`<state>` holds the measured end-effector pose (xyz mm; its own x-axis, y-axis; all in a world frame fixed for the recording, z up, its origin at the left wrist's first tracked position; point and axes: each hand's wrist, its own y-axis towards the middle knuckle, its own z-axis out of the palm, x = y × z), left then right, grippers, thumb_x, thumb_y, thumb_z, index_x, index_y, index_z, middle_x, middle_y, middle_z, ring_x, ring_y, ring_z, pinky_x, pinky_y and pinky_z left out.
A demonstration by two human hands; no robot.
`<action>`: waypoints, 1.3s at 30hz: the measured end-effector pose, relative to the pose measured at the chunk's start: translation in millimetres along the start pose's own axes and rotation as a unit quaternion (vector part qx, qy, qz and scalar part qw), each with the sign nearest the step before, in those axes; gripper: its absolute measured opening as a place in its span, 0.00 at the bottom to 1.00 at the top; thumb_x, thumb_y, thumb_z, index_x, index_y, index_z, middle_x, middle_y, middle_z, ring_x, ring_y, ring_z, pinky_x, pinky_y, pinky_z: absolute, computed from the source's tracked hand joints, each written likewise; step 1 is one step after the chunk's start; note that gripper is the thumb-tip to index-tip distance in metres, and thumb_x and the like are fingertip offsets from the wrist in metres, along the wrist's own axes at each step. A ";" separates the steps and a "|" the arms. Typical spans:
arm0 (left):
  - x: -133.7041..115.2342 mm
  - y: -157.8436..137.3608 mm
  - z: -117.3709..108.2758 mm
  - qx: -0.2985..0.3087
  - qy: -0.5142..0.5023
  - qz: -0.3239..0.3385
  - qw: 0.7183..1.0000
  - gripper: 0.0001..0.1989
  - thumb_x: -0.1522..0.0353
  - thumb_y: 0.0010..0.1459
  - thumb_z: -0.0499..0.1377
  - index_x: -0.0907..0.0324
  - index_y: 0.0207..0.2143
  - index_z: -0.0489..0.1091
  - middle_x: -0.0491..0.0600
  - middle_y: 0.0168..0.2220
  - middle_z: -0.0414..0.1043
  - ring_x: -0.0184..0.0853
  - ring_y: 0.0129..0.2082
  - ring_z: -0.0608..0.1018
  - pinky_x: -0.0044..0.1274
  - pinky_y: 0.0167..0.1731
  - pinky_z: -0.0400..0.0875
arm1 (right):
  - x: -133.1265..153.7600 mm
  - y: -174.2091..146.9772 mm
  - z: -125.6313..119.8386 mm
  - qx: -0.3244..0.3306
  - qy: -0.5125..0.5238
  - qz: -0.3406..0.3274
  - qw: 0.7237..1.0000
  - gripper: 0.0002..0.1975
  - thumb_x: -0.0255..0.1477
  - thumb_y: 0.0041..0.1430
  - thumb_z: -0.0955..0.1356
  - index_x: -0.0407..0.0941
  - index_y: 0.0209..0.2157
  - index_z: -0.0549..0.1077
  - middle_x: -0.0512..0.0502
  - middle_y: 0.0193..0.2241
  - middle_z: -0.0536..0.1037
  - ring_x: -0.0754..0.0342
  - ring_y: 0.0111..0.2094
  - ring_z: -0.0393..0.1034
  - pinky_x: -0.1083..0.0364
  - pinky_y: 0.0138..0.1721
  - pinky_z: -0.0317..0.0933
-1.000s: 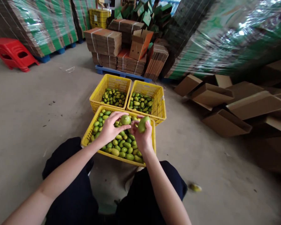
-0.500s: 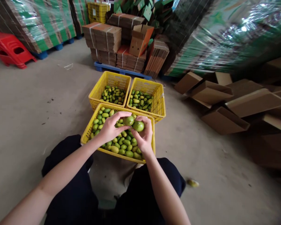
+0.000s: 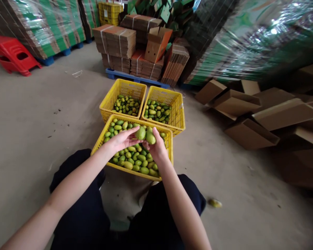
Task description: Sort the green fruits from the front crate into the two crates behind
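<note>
A person's left hand (image 3: 121, 140) supports a round green fruit (image 3: 140, 133) at its fingertips while the right hand (image 3: 158, 147) curls around a second green fruit (image 3: 150, 137), thumb along its side, the pair held next to each other above a filled crate on a warehouse floor. A tall stack in green-and-clear film (image 3: 245, 45) looms at right, with another film-wrapped stack (image 3: 52, 27) at upper left. Loose brown cardboard cartons (image 3: 251, 133) lie heaped at right; straight ahead, strapped bundles of flattened cartons (image 3: 114, 41) sit on a blue pallet (image 3: 135, 78). The person's dark trousers (image 3: 79, 173) show below, knees near the front yellow plastic crate (image 3: 135, 172), which holds many green and yellowish fruits. Touching its far side, or just beyond it, stand the rear left crate (image 3: 110, 99) and rear right crate (image 3: 177, 111), each partly filled with similar fruit. A red plastic stool (image 3: 13, 55) rests at far left. Smallest of all, a single blurred, yellowish fruit (image 3: 215, 203) lies on the concrete near the right knee.
</note>
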<state>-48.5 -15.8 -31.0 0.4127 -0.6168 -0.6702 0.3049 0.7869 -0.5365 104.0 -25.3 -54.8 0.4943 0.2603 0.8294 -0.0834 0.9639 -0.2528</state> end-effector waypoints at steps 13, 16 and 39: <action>-8.4 1.0 6.2 0.051 -0.109 0.085 0.989 0.16 0.65 0.63 0.51 0.64 0.42 0.75 0.50 0.26 0.76 0.24 0.14 0.69 0.15 0.13 0.62 | 8.6 1.3 6.5 0.034 0.104 -0.025 0.994 0.10 0.34 0.52 0.68 0.45 0.36 0.74 0.51 0.24 0.74 0.60 0.19 0.62 0.62 0.12 0.51; -5.3 5.6 12.5 0.081 -0.134 0.130 0.979 0.17 0.64 0.64 0.50 0.64 0.40 0.75 0.48 0.22 0.73 0.23 0.13 0.68 0.15 0.13 0.62 | 8.1 11.4 10.8 0.021 0.146 -0.044 0.988 0.08 0.33 0.52 0.67 0.44 0.32 0.74 0.51 0.21 0.73 0.60 0.19 0.63 0.61 0.14 0.57; 24.8 68.3 31.1 0.024 -0.418 0.207 0.884 0.22 0.74 0.58 0.50 0.64 0.53 0.73 0.56 0.47 0.79 0.36 0.50 0.79 0.22 0.47 0.75 | -33.0 64.2 20.2 -0.130 0.262 -0.182 0.939 0.12 0.36 0.46 0.65 0.47 0.32 0.75 0.48 0.31 0.80 0.50 0.42 0.77 0.48 0.54 0.68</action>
<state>9.3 23.1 -68.3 0.9815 -0.0638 -0.1804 0.0072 0.9545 -0.2983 64.9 29.2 -88.3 0.8129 -0.2120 0.5424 0.3535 0.9198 -0.1703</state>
